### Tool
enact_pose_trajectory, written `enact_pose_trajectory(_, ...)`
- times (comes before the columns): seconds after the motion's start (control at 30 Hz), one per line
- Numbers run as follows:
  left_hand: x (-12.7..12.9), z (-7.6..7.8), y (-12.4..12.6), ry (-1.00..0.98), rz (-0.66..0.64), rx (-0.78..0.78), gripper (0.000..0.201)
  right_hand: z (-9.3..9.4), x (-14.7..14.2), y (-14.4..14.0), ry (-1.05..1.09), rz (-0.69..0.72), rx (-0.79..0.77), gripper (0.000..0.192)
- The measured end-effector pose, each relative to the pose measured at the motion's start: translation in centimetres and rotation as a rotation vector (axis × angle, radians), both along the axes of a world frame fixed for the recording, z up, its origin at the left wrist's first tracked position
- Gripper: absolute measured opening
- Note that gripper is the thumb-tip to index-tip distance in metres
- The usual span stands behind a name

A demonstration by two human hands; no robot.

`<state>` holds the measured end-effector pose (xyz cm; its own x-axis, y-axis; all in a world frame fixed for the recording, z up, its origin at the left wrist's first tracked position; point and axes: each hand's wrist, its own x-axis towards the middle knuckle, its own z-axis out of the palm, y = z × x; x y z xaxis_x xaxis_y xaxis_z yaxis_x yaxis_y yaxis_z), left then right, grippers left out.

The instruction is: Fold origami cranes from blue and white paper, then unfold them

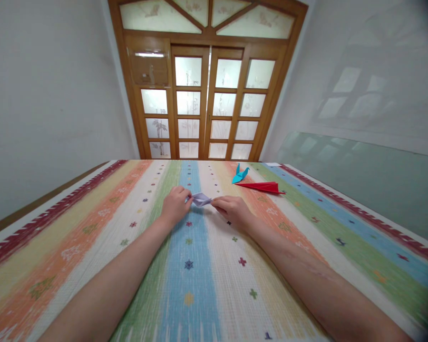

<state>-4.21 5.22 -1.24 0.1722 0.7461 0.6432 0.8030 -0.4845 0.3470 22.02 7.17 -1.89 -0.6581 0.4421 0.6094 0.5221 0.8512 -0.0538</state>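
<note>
A small folded piece of lilac paper (201, 199) lies on the striped tablecloth (189, 275) between my two hands. My left hand (176, 204) pinches its left end with the fingertips. My right hand (231, 210) pinches its right end. Both forearms reach forward over the cloth. The paper is low, at or just above the cloth; I cannot tell if it touches.
A teal paper crane (240, 174) and a flat red folded paper (262, 187) lie farther back on the right. A wooden door with frosted glass panes (207, 102) stands behind the table. A glass panel (364, 175) leans along the right wall.
</note>
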Motion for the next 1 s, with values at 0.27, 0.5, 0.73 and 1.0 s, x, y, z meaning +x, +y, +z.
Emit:
enact_pose_trajectory(0.27,0.3,-0.6,0.9,-0.213,-0.053,-0.155,0.008,-0.1,0.2,0.1,-0.026,-0.041,-0.001,0.019)
enact_pose_trajectory(0.5,0.4,-1.5,2.2,-0.514,-0.226,-0.417,0.015,0.1,0.6,0.3,0.023,-0.124,-0.005,0.018)
enact_pose_trajectory(0.73,1.0,-0.5,1.3,-0.819,-0.475,-0.741,0.036,0.5,0.3,-0.3,0.129,-0.203,-0.050,0.017)
enact_pose_trajectory(1.0,1.9,-0.1,0.3,-0.924,-0.630,-0.916,0.039,0.4,-0.2,0.0,0.299,-0.253,-0.099,0.018)
